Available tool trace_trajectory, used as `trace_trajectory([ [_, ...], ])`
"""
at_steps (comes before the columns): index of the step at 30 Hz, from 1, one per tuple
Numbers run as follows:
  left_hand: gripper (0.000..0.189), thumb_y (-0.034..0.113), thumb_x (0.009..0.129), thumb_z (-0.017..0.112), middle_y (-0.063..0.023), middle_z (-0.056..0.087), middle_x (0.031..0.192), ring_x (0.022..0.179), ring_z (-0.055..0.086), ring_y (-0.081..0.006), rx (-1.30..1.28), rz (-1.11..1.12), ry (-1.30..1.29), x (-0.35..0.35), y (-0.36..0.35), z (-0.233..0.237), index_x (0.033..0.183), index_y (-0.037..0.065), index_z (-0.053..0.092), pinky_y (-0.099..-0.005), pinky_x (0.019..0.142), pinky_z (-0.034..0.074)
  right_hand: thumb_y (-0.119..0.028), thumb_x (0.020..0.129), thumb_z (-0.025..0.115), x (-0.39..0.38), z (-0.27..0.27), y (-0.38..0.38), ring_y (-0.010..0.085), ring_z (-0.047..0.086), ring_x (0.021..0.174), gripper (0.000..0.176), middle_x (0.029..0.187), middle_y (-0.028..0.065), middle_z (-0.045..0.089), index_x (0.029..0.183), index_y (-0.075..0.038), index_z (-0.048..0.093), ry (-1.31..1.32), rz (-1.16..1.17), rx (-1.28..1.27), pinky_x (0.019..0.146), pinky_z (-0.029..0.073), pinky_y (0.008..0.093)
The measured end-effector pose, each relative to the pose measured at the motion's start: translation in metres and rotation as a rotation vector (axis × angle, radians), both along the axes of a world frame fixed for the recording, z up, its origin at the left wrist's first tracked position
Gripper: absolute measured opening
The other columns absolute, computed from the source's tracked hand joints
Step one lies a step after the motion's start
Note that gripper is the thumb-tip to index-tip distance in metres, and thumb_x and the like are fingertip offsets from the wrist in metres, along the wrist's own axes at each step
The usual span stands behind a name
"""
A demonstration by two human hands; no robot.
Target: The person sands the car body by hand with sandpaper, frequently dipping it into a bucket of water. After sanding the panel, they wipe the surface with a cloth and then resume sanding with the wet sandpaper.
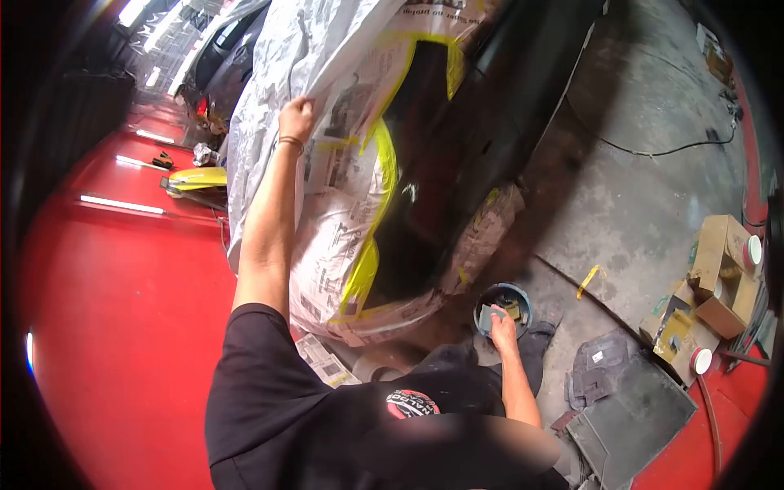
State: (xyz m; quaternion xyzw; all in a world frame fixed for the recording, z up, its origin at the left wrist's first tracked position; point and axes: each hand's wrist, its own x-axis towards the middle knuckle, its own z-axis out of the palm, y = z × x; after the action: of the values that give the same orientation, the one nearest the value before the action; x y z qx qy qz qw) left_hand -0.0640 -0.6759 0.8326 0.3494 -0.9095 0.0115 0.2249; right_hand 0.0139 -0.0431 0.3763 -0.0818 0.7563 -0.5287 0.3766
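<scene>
My left hand (296, 120) is closed on the edge of a translucent plastic sheet (273, 73), which drapes over the car. Beside it, printed masking paper (331, 237) is edged with yellow tape (388, 163) around a bare dark car panel (433, 139). Low on the right, my right hand (503, 329) grips a flat grey-green piece (487, 317), perhaps sandpaper, over a round bucket (527, 300). Inside the bucket are yellowish and dark pieces that I cannot make out fully.
Cardboard boxes (719, 269) and white-lidded tins (701, 361) stand at the right. Dark mats (596, 363) lie on the grey floor, and a black hose (653, 153) crosses it. Left is a red surface (139, 310) with a yellow object (198, 179). Newspaper (322, 359) lies near my legs.
</scene>
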Motion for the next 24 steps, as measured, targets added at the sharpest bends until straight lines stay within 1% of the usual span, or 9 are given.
trace_trajectory([
  [3, 0.029, 0.024, 0.099, 0.06, -0.0227, 0.077, 0.099, 0.094, 0.076, -0.0368, 0.006, -0.069, 0.149, 0.004, -0.014, 0.006, 0.112, 0.007, 0.079, -0.0435, 0.084, 0.057, -0.022, 0.108, 0.06, -0.001, 0.014, 0.008, 0.0215, 0.074, 0.099, 0.035, 0.117, 0.015, 0.075, 0.14, -0.018, 0.073, -0.093, -0.013, 0.058, 0.071, 0.063, 0.0349],
  [5, 0.029, 0.025, 0.1, 0.059, -0.021, 0.078, 0.099, 0.093, 0.076, -0.0365, 0.052, -0.092, 0.164, 0.003, 0.025, 0.004, 0.111, 0.006, 0.078, -0.0432, 0.082, 0.056, -0.023, 0.105, 0.062, 0.004, 0.01, 0.012, 0.0404, 0.069, 0.123, 0.036, 0.128, 0.0258, 0.074, 0.138, -0.013, 0.072, -0.131, -0.117, 0.021, 0.107, 0.051, 0.0452],
  [6, 0.029, 0.027, 0.102, 0.059, -0.0184, 0.078, 0.094, 0.089, 0.077, -0.0346, 0.026, -0.16, 0.18, 0.004, 0.025, -0.02, 0.109, 0.006, 0.078, -0.0439, 0.08, 0.056, -0.024, 0.105, 0.062, 0.001, 0.02, 0.014, 0.0412, 0.068, 0.124, 0.036, 0.13, 0.0259, 0.072, 0.137, -0.014, 0.072, -0.064, -0.088, 0.105, 0.108, 0.051, 0.0461],
  [11, 0.075, 0.052, 0.109, 0.055, -0.0287, 0.044, 0.166, 0.157, 0.039, -0.0397, 0.235, -0.199, -0.031, 0.004, 0.038, -0.151, 0.161, -0.002, 0.044, -0.0427, 0.128, 0.03, -0.026, 0.105, 0.062, 0.006, 0.048, 0.01, 0.044, 0.065, 0.126, 0.036, 0.132, 0.0259, 0.069, 0.137, -0.014, 0.071, 0.056, -0.031, 0.247, 0.108, 0.05, 0.0485],
  [14, 0.083, 0.056, 0.108, 0.055, -0.0303, 0.042, 0.166, 0.156, 0.041, -0.0389, 0.594, -0.22, 0.228, 0.004, 0.026, -0.135, 0.164, -0.002, 0.037, -0.0397, 0.127, 0.031, -0.026, 0.104, 0.063, 0.017, 0.054, 0.008, 0.0447, 0.064, 0.127, 0.036, 0.132, 0.0274, 0.069, 0.137, -0.013, 0.07, 0.094, -0.035, 0.231, 0.109, 0.05, 0.0487],
  [20, 0.042, 0.032, 0.105, 0.069, -0.0198, 0.075, 0.131, 0.125, 0.07, -0.033, 0.131, -0.245, 0.224, 0.05, 0.064, -0.08, 0.137, 0.005, 0.072, -0.0391, 0.108, 0.052, -0.027, 0.103, 0.063, 0.038, 0.062, 0.02, 0.0434, 0.067, 0.125, 0.038, 0.128, 0.0274, 0.072, 0.138, -0.011, 0.07, 0.14, -0.074, 0.239, 0.107, 0.052, 0.0469],
  [21, 0.043, 0.031, 0.105, 0.071, -0.0146, 0.078, 0.122, 0.115, 0.073, -0.0284, 0.224, -0.355, 0.285, 0.062, 0.104, -0.072, 0.137, 0.002, 0.071, -0.038, 0.102, 0.054, -0.029, 0.103, 0.063, 0.043, 0.059, 0.028, 0.0439, 0.066, 0.127, 0.04, 0.133, 0.0271, 0.07, 0.139, -0.012, 0.069, 0.149, -0.063, 0.238, 0.109, 0.051, 0.0476],
  [23, 0.04, 0.03, 0.106, 0.071, -0.0075, 0.076, 0.115, 0.102, 0.069, -0.0142, 1.108, -0.37, 0.211, 0.097, 0.252, -0.017, 0.132, -0.001, 0.073, -0.0332, 0.094, 0.055, -0.031, 0.103, 0.064, 0.063, 0.055, 0.043, 0.044, 0.067, 0.124, 0.04, 0.128, 0.0271, 0.072, 0.138, -0.013, 0.07, 0.096, -0.121, 0.247, 0.107, 0.052, 0.048],
  [24, 0.04, 0.033, 0.104, 0.073, -0.0084, 0.076, 0.114, 0.097, 0.07, -0.015, 1.078, -0.478, -0.039, 0.12, 0.298, -0.009, 0.129, 0.001, 0.075, -0.0341, 0.091, 0.055, -0.031, 0.103, 0.064, 0.051, 0.05, 0.042, 0.044, 0.068, 0.123, 0.04, 0.126, 0.0271, 0.073, 0.138, -0.013, 0.07, 0.099, -0.149, 0.239, 0.107, 0.052, 0.0483],
])
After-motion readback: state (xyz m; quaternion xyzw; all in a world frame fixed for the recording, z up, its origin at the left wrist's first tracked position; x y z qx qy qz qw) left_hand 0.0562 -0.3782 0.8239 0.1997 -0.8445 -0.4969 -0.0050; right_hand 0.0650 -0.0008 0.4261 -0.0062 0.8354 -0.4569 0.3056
